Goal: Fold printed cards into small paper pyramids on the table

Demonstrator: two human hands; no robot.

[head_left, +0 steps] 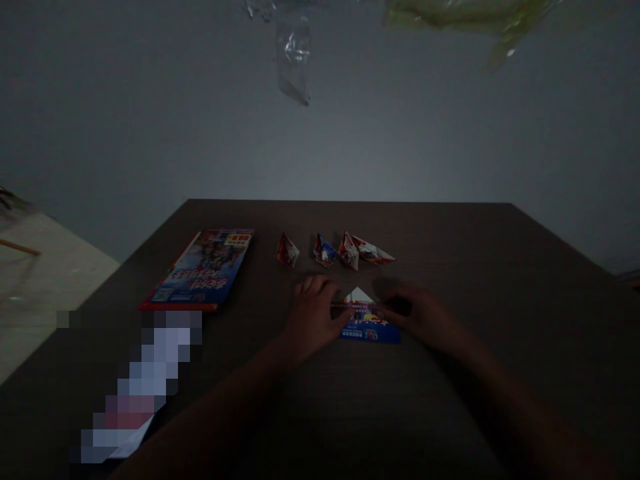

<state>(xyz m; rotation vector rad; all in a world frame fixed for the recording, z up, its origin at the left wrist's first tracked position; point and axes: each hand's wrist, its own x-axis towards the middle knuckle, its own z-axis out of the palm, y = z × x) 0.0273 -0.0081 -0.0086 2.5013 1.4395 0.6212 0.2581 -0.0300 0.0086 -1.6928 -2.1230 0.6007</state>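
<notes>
A partly folded sheet of printed paper (371,332), blue with a white peak at its far end, lies on the table between my hands. At its left edge is my left hand (311,313), closed on the paper with the thumb across it and the other fingers curled beyond. My right hand (425,315) pinches the right edge between thumb and fingers. Just beyond stand several folded paper pieces: a red one (287,252), a blue one (325,251), and a white and red one (349,252) touching a longer pointed one (373,251).
A stack of printed booklets or leaflets (200,267) lies at the left of the dark table (450,247). Nearer me is a bright, pixelated slab (145,380). Behind the table rises a wall (400,133) with clear plastic (293,60) hanging on it. The room is dim.
</notes>
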